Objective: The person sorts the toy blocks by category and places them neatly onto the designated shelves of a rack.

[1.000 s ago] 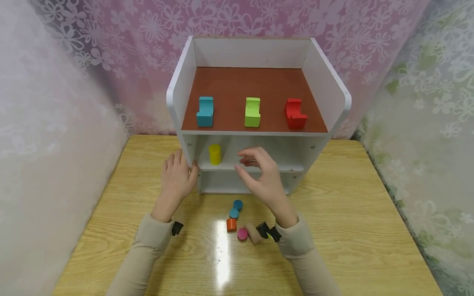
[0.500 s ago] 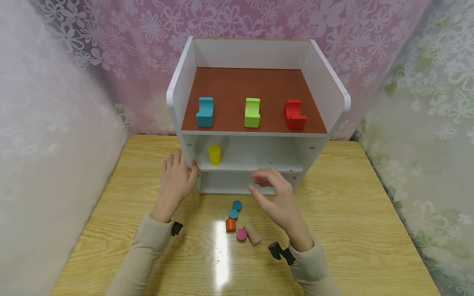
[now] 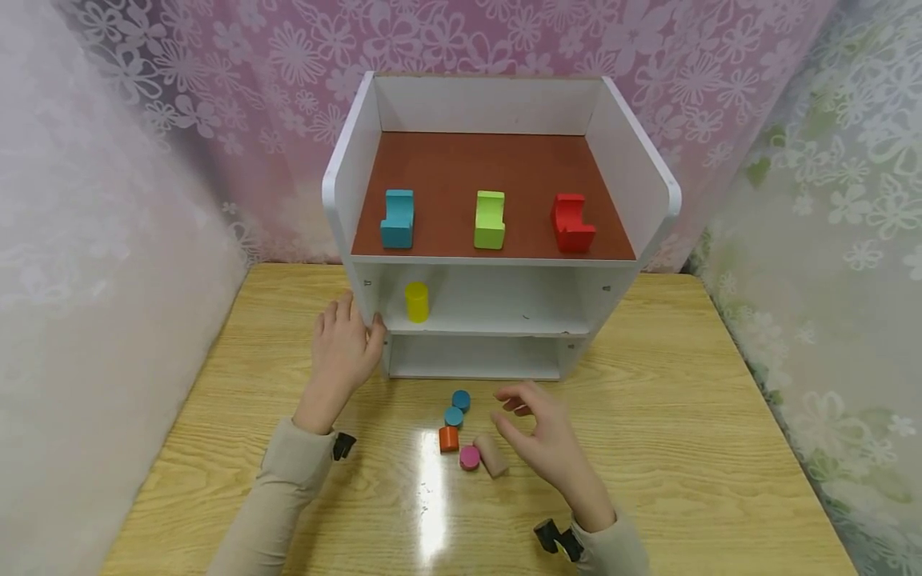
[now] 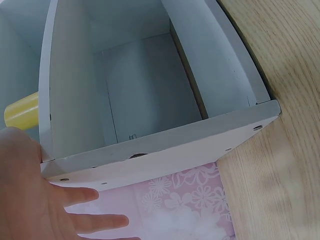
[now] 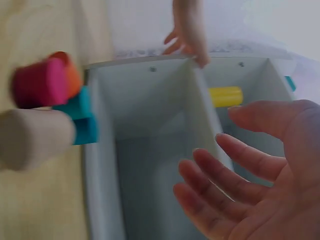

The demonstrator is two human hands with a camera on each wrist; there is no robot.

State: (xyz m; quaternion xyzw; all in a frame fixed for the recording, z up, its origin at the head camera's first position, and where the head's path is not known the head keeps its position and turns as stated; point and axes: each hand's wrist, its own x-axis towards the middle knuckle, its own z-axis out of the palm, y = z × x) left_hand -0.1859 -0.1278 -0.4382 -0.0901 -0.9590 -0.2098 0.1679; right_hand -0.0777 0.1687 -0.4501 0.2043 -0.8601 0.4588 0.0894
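Observation:
In the head view my left hand (image 3: pixel 342 344) rests against the left side of a white shelf unit (image 3: pixel 468 260), thumb at its front edge. The left wrist view shows its fingers (image 4: pixel 100 223) stretched out along the outer side. My right hand (image 3: pixel 540 432) holds nothing; its fingers are loosely bent with a gap to the thumb. It hovers right of a group of small cylinder blocks: a plain wooden one (image 3: pixel 491 456), a pink one (image 3: pixel 470 458), an orange one (image 3: pixel 449 438) and two blue ones, one (image 3: pixel 454 416) in front of the other (image 3: pixel 461 400).
A yellow cylinder block (image 3: pixel 417 302) stands upright on the middle shelf, toward the left. On the brown top board (image 3: pixel 483 160) sit a blue (image 3: pixel 398 220), a green (image 3: pixel 490 221) and a red notched block (image 3: pixel 572 224). The wooden table (image 3: pixel 691 448) lies below; flowered curtains (image 3: pixel 461 36) surround it.
My right hand has drawn back from in front of the middle shelf, down and toward me, to beside the loose cylinder blocks. The left hand stays where it was.

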